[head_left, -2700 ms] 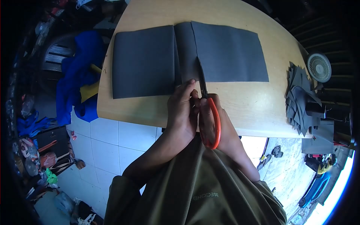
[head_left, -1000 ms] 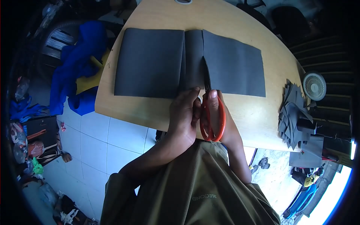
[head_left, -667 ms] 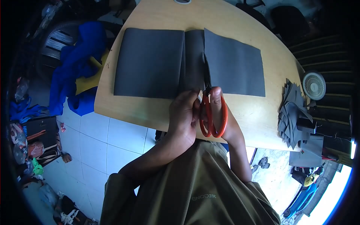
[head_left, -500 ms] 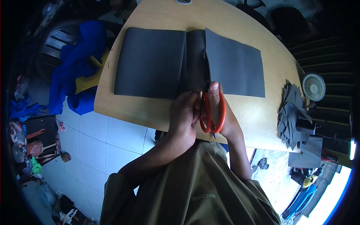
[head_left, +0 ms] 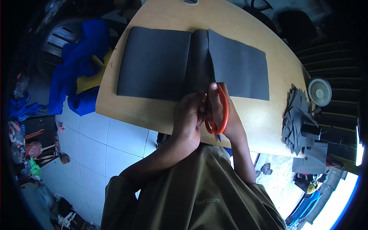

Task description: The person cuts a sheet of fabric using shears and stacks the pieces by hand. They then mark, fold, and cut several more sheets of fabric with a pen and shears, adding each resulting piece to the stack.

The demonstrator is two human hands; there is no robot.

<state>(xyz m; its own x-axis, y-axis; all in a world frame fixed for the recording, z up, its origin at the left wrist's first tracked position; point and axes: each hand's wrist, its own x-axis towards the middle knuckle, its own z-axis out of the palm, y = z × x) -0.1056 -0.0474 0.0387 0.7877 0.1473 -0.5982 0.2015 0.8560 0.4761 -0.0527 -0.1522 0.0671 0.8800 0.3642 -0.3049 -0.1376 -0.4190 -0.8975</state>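
Observation:
A wide dark grey sheet (head_left: pixel 153 63) lies across the wooden table, with a raised fold in its middle. My right hand (head_left: pixel 219 103) is closed around the orange handles of a pair of scissors (head_left: pixel 225 115), thumb on top. Their dark blades point away from me along the fold, beside the right-hand part of the sheet (head_left: pixel 239 67). My left hand (head_left: pixel 188 113) pinches the near edge of the sheet at the fold, close beside the scissors. A small purple tip shows below the handles.
The curved wooden table (head_left: pixel 153 115) bears a pile of dark grey cut pieces (head_left: pixel 297 120) at its right edge, near a round white fan (head_left: pixel 319 92). Blue cloth (head_left: pixel 80 57) hangs at the left. A white ring (head_left: pixel 189 2) sits at the far edge.
The scissor handles have come closer together, and my right thumb has shifted slightly left. My left hand stays at the near edge of the sheet.

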